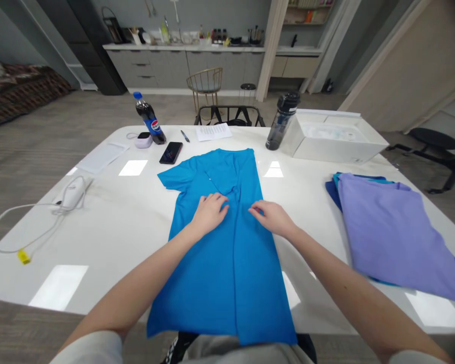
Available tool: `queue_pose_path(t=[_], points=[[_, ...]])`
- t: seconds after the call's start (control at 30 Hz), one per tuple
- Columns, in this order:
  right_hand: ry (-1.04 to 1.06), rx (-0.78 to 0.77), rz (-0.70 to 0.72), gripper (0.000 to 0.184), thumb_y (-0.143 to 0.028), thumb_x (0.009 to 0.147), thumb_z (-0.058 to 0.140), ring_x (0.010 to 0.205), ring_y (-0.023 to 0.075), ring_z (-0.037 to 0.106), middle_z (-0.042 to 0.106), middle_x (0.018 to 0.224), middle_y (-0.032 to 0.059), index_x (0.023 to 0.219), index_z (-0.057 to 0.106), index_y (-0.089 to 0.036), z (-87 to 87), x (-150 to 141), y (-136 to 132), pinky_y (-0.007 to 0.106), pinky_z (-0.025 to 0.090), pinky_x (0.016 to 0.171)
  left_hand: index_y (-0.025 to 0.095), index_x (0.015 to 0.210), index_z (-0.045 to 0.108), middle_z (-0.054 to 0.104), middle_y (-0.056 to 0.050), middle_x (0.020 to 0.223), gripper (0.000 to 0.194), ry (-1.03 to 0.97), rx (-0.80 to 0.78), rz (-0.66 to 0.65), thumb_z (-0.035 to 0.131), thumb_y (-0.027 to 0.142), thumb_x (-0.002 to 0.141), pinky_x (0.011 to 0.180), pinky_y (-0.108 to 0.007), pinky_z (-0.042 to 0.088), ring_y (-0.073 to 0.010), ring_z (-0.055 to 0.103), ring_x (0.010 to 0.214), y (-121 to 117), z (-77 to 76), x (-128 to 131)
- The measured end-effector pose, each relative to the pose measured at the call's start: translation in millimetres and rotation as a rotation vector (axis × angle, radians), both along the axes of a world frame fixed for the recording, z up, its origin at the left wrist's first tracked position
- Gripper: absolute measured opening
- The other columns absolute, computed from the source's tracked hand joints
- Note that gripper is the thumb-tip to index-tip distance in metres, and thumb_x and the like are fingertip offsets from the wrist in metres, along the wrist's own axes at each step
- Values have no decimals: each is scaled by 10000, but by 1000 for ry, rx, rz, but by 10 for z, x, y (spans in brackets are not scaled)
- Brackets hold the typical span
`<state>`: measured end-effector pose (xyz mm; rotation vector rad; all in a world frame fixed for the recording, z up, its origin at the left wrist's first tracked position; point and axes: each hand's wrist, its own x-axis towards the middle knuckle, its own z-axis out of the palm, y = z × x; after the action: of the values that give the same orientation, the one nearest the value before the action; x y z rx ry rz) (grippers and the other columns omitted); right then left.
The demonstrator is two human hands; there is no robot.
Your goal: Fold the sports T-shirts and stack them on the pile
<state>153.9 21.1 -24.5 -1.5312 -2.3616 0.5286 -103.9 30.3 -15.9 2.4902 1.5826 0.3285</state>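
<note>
A bright blue T-shirt (pixel 205 273) lies spread on the white table, its hem hanging over the near edge. Its right side is folded inward, so a long layered edge runs down the middle and only the left sleeve sticks out. My left hand (pixel 209 215) rests over the middle of the shirt, fingers curved and slightly apart, with nothing in them. Over the folded right part is my right hand (pixel 273 217), thumb and fingers drawn together. No cloth shows lifted between its fingertips, and the shirt beneath looks flat.
Folded clothes, a purple one (pixel 394 227) on top, lie at the right. A white box (pixel 329 144) and dark water bottle (pixel 282 121) stand behind. Back left are a cola bottle (pixel 151 121), phone (pixel 171 152) and papers (pixel 102 156); a corded white device (pixel 73 193) lies left.
</note>
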Motion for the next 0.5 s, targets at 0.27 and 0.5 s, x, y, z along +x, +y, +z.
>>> queue_pose_path(t=[0.27, 0.5], points=[[-104, 117, -328, 439, -300, 979, 520, 1165, 335, 545, 566, 1323, 163, 1412, 573, -243, -255, -260, 2228, 458, 483, 911, 163, 1280, 595, 652, -173, 1263, 359, 93, 32, 373, 493, 382, 1014, 971, -481, 407, -352, 559, 1192, 1783, -242, -62], [-189, 157, -378, 300, -356, 989, 490, 1158, 368, 467, 548, 1250, 171, 1171, 695, -233, -410, -230, 2744, 554, 432, 927, 186, 1100, 623, 697, -146, 1149, 227, -75, 0, 281, 439, 302, 1033, 971, -476, 392, -321, 603, 1128, 1965, -373, -237]])
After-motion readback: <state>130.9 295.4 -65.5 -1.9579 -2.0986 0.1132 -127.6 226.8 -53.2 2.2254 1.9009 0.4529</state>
